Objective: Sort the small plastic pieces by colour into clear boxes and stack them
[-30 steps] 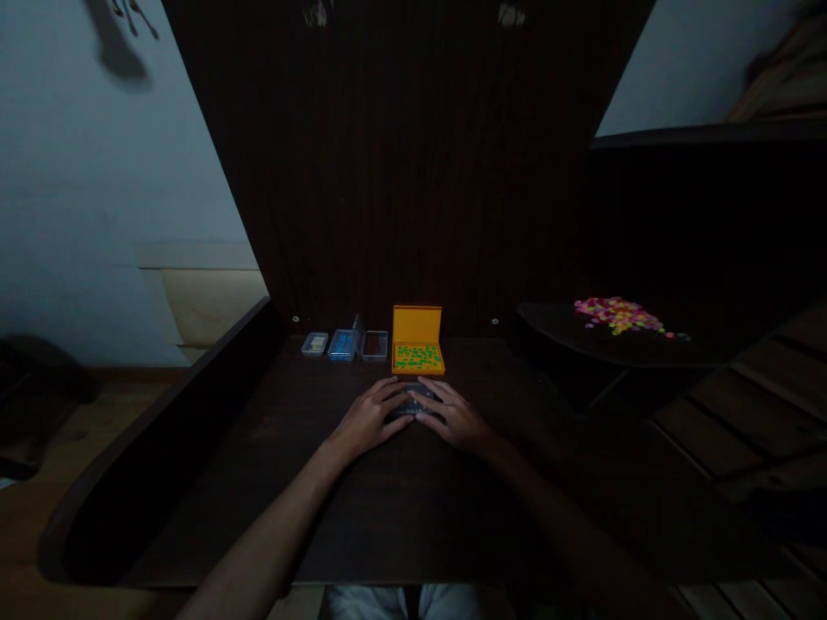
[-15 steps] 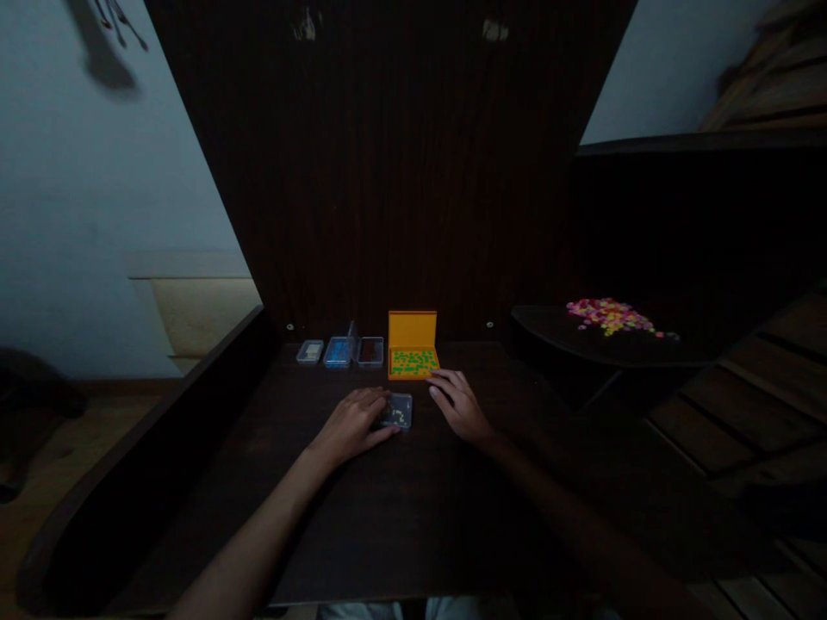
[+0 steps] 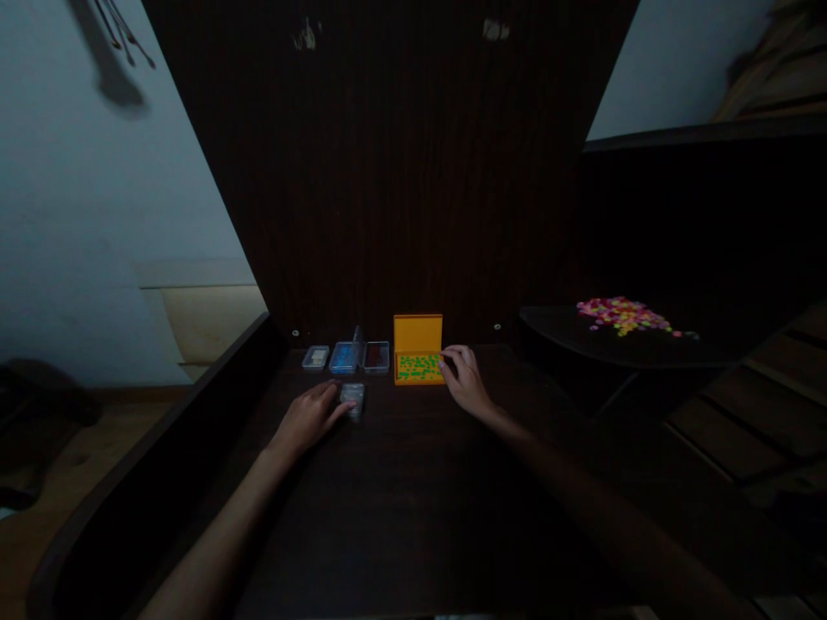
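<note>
My left hand (image 3: pixel 311 418) has its thumb and fingers around a small clear plastic box (image 3: pixel 352 394) on the dark table, slightly blurred by motion. What lies inside that box is too blurred to make out. Against the right side of an open orange box (image 3: pixel 419 331), my right hand (image 3: pixel 466 383) closes its thumb and fingertips on the edge. Many small green pieces (image 3: pixel 419 368) are spread in the orange box's base, and its lid stands upright at the back.
Left of the orange box stand an open clear case (image 3: pixel 345 357) with blue and dark red contents, and a small clear box (image 3: pixel 315 357) with pale pieces. On a side shelf (image 3: pixel 562 344) at right lies a heap of colourful small pieces (image 3: pixel 624 315). A raised side panel (image 3: pixel 161 439) borders the left.
My left hand has slid the small clear box leftward, away from the front of the orange box. My right hand has moved from the front corner to the orange box's right side.
</note>
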Available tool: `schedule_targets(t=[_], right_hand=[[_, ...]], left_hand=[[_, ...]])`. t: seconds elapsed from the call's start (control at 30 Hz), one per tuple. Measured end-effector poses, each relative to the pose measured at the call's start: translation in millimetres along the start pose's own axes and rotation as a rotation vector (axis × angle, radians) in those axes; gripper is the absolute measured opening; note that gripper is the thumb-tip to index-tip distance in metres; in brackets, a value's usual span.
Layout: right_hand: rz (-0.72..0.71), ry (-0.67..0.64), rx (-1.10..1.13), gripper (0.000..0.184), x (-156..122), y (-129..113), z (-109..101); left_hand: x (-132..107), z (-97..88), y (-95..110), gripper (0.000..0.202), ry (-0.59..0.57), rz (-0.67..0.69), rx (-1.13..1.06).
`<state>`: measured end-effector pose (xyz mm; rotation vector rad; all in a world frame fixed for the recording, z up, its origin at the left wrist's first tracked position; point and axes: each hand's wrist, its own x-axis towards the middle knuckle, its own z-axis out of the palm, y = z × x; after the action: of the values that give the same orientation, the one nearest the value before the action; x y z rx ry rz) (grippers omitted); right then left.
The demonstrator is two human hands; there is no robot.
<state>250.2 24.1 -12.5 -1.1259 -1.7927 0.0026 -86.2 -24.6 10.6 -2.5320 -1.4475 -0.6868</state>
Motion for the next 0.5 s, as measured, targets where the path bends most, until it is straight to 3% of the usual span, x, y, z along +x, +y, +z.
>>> schedule_targets(t=[0.13,0.27,0.37,0.5], right_hand=[[-0.005,0.04,-0.074,0.029,34.1,10.1,5.6],[0.029,0.048,-0.181,0.036,63.8,16.8,7.3],[0.024,0.007,-0.242,0.041,75.8,19.8,6.8],[-0.026,-0.101,-0.317,0.044,80.5,22.4,8.2]], left_hand=[[18.7,-3.2,5.3,0.04,0.159,0.051,-0.01],[53.4,-3.9,28.8,0.042,0.232,0.084,-0.077],[76.9,5.1,47.6,0.047,0.138,0.153,-0.093],[85.6,33.2,64.6,0.033,0.004,0.18,-0.045]])
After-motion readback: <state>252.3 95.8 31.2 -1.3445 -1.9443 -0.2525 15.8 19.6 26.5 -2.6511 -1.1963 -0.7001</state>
